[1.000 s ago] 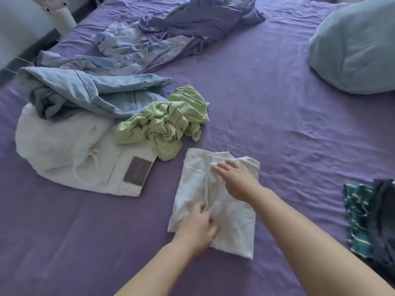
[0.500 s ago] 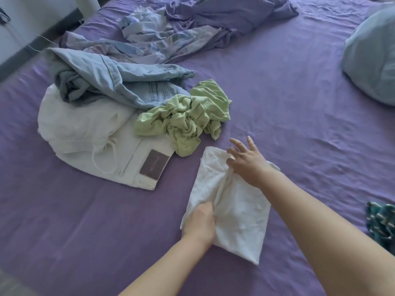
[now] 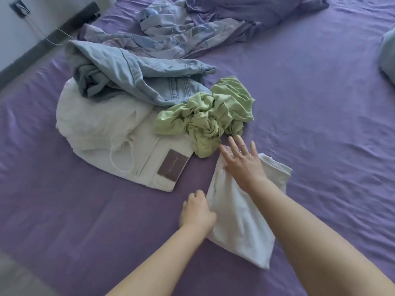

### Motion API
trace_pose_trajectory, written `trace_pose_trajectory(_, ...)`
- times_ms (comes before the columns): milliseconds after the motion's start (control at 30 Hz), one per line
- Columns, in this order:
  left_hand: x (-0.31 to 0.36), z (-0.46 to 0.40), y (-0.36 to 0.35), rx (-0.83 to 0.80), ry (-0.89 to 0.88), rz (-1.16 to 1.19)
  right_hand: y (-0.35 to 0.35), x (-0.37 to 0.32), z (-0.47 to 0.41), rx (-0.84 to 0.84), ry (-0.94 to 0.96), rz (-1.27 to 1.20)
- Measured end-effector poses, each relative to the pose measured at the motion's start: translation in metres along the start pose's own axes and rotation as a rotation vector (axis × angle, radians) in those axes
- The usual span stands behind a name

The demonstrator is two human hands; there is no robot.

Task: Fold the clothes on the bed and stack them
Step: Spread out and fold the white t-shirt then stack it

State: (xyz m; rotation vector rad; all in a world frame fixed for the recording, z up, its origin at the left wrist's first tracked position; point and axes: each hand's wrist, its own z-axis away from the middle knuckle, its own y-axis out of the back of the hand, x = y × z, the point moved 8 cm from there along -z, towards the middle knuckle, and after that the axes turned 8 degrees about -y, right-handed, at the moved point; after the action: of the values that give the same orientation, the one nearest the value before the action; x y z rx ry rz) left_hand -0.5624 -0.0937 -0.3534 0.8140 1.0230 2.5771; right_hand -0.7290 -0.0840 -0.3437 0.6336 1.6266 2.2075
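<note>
A folded white garment (image 3: 239, 221) lies on the purple bed sheet (image 3: 310, 124) in front of me. My right hand (image 3: 241, 161) lies flat on its far end, fingers spread and straight. My left hand (image 3: 197, 211) sits at the garment's near left edge with curled fingers; whether it pinches the cloth is unclear. Just beyond lies a crumpled light green top (image 3: 209, 116). Left of it are white jeans with a brown patch (image 3: 119, 135) and light blue denim (image 3: 132, 75) on top of them.
A pale patterned garment and a purple one (image 3: 203, 24) lie bunched at the far side. A light blue pillow (image 3: 388, 52) shows at the right edge. The bed's left edge meets floor and a dark skirting board (image 3: 53, 33).
My right hand has flattened and slid toward the garment's far left corner. My left hand moved from on the cloth to its left edge. The camera has swung left, hiding the striped pile.
</note>
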Motion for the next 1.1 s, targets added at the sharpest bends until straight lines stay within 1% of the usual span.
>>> trace_pose_trajectory(133,-0.005,-0.006,-0.002,-0.053,0.068,0.127,-0.015,0.021,0.017,-0.007,-0.154,-0.062)
trace_pose_trajectory(233,-0.001,-0.006,-0.008,-0.117,0.082,0.133,-0.032,0.039,0.046,-0.088,-0.221,-0.110)
trace_pose_trajectory(300,0.002,-0.003,-0.012,-0.124,0.083,0.130,-0.043,0.048,0.065,-0.140,-0.243,-0.122)
trace_pose_trajectory(400,0.003,0.000,-0.018,-0.143,0.117,0.203,-0.049,0.064,0.080,-0.172,-0.298,-0.142)
trace_pose_trajectory(500,0.005,0.000,-0.020,-0.163,0.112,0.292,-0.050,0.084,0.081,-0.183,-0.420,-0.257)
trace_pose_trajectory(600,0.007,0.001,-0.016,-0.121,0.085,0.260,-0.051,0.094,0.080,-0.186,-0.523,-0.425)
trace_pose_trajectory(700,0.013,0.005,-0.013,-0.084,-0.003,0.186,-0.051,0.089,0.074,-0.217,-0.522,-0.479)
trace_pose_trajectory(867,0.026,0.013,-0.018,-0.106,-0.098,-0.040,-0.052,0.089,0.060,-0.277,-0.448,-0.285)
trace_pose_trajectory(967,0.024,0.016,-0.024,-0.145,-0.087,0.004,-0.050,0.091,0.044,-0.314,-0.341,-0.221)
trace_pose_trajectory(1033,0.020,0.018,-0.025,-0.157,-0.075,0.037,-0.048,0.090,0.034,-0.349,-0.282,-0.248)
trace_pose_trajectory(1100,0.014,0.020,-0.024,-0.145,-0.064,0.050,-0.046,0.087,0.026,-0.357,-0.263,-0.246)
